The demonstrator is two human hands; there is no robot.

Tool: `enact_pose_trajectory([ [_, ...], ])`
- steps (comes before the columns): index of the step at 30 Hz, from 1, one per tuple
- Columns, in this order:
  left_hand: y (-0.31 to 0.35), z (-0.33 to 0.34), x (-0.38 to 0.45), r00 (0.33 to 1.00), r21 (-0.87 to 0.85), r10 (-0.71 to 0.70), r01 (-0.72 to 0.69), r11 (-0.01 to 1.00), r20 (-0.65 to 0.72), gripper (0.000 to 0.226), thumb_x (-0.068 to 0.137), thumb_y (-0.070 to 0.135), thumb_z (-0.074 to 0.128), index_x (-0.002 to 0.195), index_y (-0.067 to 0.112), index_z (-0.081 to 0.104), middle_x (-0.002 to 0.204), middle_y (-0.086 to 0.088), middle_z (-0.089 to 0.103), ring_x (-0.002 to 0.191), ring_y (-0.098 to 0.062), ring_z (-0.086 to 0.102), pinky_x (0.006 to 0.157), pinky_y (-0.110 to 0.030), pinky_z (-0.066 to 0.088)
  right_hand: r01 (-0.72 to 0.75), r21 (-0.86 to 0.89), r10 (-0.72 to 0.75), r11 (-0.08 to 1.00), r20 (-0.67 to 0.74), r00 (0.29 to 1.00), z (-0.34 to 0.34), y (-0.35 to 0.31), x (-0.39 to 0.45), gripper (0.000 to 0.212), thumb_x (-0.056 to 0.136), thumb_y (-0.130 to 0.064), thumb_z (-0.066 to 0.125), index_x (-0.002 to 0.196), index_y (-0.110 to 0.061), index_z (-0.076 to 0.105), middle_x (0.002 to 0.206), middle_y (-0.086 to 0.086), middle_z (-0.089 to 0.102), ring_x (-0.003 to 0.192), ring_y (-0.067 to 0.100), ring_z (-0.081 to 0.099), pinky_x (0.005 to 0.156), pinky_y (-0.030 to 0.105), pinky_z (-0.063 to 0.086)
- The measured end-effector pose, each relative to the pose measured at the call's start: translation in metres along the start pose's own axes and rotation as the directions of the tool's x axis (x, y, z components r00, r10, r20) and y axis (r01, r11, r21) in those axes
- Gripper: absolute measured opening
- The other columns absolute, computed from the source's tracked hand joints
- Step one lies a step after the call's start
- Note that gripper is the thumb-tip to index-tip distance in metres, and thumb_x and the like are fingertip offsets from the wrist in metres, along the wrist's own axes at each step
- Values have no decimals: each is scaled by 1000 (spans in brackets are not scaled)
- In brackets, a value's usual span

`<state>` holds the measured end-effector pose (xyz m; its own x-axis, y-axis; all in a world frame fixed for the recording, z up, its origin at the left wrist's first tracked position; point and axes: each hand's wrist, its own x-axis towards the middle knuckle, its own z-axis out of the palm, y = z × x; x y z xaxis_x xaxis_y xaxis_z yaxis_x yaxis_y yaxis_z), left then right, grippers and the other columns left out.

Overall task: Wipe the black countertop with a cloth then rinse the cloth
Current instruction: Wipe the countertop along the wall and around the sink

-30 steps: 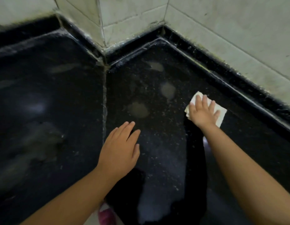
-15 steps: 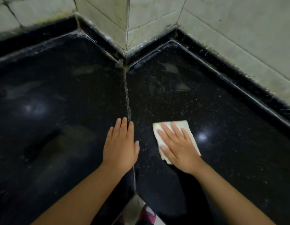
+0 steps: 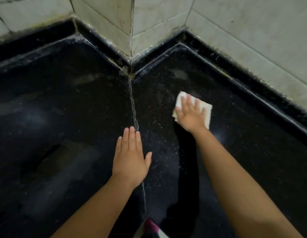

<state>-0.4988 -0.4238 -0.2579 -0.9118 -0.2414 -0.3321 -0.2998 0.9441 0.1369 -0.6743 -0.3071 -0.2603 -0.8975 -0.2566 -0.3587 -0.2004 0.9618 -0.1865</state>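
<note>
A person's right hand [image 3: 190,114] pressed flat, fingers spread, on a folded white cloth [image 3: 207,110] that lay on the right half of a glossy black speckled stone countertop [image 3: 252,152], toward its far side and near the raised black edge strip [image 3: 243,86] running along the wall. The left hand [image 3: 131,157] rested palm down on the counter with its fingers straight and held together, thumb out to the right, holding nothing; it sat on the pale grouted seam [image 3: 133,103] that ran from the near edge to the far corner. Behind the counter rose off-white wall tiles [image 3: 252,28], stained along their joints, with a tiled corner [image 3: 131,23] jutting toward the seam's far end. Pale smears [image 3: 180,74] showed on the dark surface beyond the cloth.
</note>
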Motion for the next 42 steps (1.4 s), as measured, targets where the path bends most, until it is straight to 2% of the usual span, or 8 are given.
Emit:
enact_pose_trajectory([
  [9, -1, 1, 1, 1000, -21, -22, 22, 1000, -10, 70, 97, 44, 17, 142, 1, -14, 152, -17, -19, 140, -27, -18, 111, -35, -14, 605, -263, -604, 751, 97, 791, 37, 49, -87, 62, 93, -55, 3, 146, -27, 17, 147, -13, 8, 141, 15, 6, 111, 31, -5],
  [17, 1, 5, 0, 999, -114, -6, 0, 994, -49, 65, 97, 42, 18, 129, 2, -23, 150, -17, -19, 126, -19, -29, 105, -34, -16, -122, -56, 119, 991, -61, 991, -27, 161, -8, 52, 100, -41, 20, 148, -27, 6, 157, -7, -9, 145, 19, -9, 117, 45, -4],
  [20, 4, 3, 3, 993, -118, 8, -22, 993, -120, 70, 91, 44, 19, 136, -9, 11, 147, -27, 16, 138, -31, 11, 107, -39, 9, -288, 69, 293, 955, -83, 952, -44, 114, 46, 54, 100, -39, 18, 149, -24, 4, 158, -5, -9, 144, 24, -10, 115, 48, -5],
  [28, -3, -21, 13, 999, 80, -7, 10, 997, -38, 60, 98, 40, 16, 146, 8, -1, 155, -10, 1, 143, -20, 2, 114, -35, 5, 283, -101, -278, 954, 62, 959, -8, -40, 50, 55, 100, -39, 17, 148, -25, -6, 157, -3, -15, 143, 26, -15, 114, 47, -10],
  [34, -7, -40, 69, 991, -5, -102, 102, 995, -90, 57, 99, 33, 19, 146, 8, -1, 155, -11, -3, 143, -22, -2, 115, -35, 4, 587, -230, -572, 776, 138, 809, 19, 26, -30, 70, 89, -60, -7, 148, -28, 11, 156, -9, 9, 144, 16, 1, 113, 33, -8],
  [36, -5, -44, 92, 988, -34, -103, 99, 994, -118, 58, 99, 35, 18, 145, 7, -2, 155, -12, -4, 143, -23, -5, 115, -35, 3, 505, -300, -490, 810, 130, 862, 14, 70, -42, 71, 90, -60, -8, 147, -25, 18, 150, -5, 31, 141, 22, 19, 110, 32, 1],
  [39, -4, -44, 114, 988, -48, -98, 93, 994, -120, 61, 98, 39, 18, 145, 6, -1, 155, -13, -4, 142, -24, -6, 115, -37, 1, 269, -233, -255, 935, 88, 963, -20, 130, -18, 103, 57, -80, -31, 138, -19, -20, 146, -14, -21, 140, 9, -16, 112, 30, -7],
  [42, -7, -35, 121, 989, -38, -95, 91, 995, -117, 61, 98, 42, 11, 145, 7, -3, 155, -12, -8, 142, -23, -11, 114, -36, -4, -36, -71, 34, 997, -20, 999, -46, 151, 22, 62, 94, -57, 7, 146, -28, -7, 155, -11, -13, 144, 13, -11, 115, 38, -2],
])
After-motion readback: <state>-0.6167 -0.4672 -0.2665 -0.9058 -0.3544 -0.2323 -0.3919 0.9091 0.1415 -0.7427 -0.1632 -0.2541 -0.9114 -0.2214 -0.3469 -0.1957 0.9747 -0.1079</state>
